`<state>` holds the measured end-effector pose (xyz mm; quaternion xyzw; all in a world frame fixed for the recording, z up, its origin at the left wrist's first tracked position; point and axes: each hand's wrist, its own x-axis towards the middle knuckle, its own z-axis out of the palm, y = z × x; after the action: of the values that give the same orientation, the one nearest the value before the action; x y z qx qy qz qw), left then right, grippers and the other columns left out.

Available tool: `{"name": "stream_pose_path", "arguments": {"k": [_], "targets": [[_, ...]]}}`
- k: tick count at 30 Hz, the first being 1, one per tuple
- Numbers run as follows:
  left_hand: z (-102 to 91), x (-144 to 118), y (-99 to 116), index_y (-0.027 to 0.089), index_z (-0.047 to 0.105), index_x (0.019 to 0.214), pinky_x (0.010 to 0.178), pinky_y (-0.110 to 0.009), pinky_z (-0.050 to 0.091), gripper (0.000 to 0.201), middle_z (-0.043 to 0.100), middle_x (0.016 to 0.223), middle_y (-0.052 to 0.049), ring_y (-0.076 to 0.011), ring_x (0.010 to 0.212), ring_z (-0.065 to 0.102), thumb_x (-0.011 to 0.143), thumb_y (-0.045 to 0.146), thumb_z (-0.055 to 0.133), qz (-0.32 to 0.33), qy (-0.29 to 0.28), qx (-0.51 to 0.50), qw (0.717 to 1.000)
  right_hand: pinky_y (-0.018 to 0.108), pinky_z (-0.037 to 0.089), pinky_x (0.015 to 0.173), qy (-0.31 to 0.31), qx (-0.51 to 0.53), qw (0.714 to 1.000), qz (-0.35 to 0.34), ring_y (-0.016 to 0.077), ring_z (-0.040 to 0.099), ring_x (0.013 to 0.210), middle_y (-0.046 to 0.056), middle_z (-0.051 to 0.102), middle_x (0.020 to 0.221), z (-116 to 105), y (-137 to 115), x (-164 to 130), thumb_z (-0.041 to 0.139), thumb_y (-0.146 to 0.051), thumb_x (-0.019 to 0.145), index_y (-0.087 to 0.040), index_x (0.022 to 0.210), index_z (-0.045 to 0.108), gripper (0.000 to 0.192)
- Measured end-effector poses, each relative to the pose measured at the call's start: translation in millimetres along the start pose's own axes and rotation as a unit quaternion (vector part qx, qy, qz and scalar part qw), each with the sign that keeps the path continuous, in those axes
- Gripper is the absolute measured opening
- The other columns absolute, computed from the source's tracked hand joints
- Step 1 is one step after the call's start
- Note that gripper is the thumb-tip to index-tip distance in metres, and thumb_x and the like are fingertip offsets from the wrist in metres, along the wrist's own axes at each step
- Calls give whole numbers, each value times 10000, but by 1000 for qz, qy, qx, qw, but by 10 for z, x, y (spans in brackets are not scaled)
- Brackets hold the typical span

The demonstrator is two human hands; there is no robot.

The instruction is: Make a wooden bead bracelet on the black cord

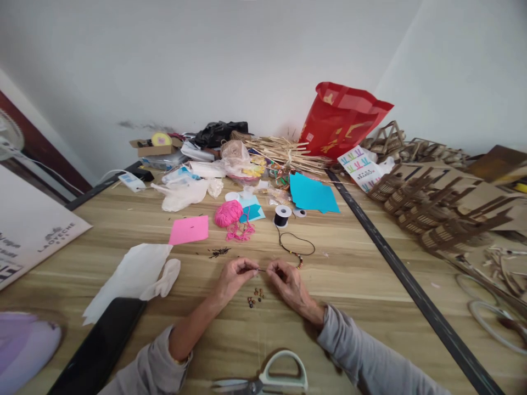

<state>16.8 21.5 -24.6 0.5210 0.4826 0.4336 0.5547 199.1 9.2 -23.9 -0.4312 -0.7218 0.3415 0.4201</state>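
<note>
Two hands pinch a thin black cord over the wooden table.

The left hand (234, 274) and the right hand (287, 278) each squeeze the cord (295, 244) tight, near the tabletop's front edge. Small brown beads (255, 298) lie just under the hands. The cord loops back to a black spool (282, 215). A pink yarn ball (228, 213) sits further back, and scissors (269, 378) lie at the front edge.

"LAOVECHE" on white board (37, 230)

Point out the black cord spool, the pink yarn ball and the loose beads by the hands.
black cord spool (282, 215), head view, its side.
pink yarn ball (228, 213), head view, middle.
loose beads (255, 298), head view, cluster's middle.
</note>
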Motion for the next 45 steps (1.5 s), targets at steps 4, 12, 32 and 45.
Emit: {"name": "stream_pose_path", "arguments": {"k": [4, 12, 32, 45], "targets": [[1, 11, -20, 132, 688, 692, 646, -255, 483, 165, 700, 663, -25, -146, 639, 612, 585, 236, 755, 0, 1, -9, 1000, 223, 391, 559, -6, 7, 1000, 0, 119, 493, 594, 8, 549, 655, 0, 7, -3, 476, -312, 884, -155, 766, 567, 216], [-4, 6, -25, 133, 695, 707, 655, -262, 489, 173, 706, 679, -31, -155, 653, 621, 594, 248, 758, 3, -2, 1, 1000, 224, 412, 572, -1, 7, 1000, 0, 122, 505, 607, 12, 566, 666, 4, 11, -4, 485, -335, 881, -152, 766, 576, 235], [18, -27, 39, 140, 694, 705, 671, -261, 470, 140, 701, 682, -23, -154, 662, 608, 592, 213, 733, -15, -10, -11, 1000, 218, 387, 554, -6, -7, 1000, -10, 115, 488, 588, 5, 548, 649, 10, 15, 1, 477, -294, 876, -154, 742, 561, 211], [17, -16, 15, 128, 689, 704, 668, -258, 462, 177, 693, 680, -23, -148, 662, 601, 573, 226, 757, -20, -15, -23, 999, 214, 380, 545, -14, -16, 1000, -16, 112, 483, 593, 6, 558, 655, 20, 24, -19, 488, -261, 867, -156, 769, 566, 163]]}}
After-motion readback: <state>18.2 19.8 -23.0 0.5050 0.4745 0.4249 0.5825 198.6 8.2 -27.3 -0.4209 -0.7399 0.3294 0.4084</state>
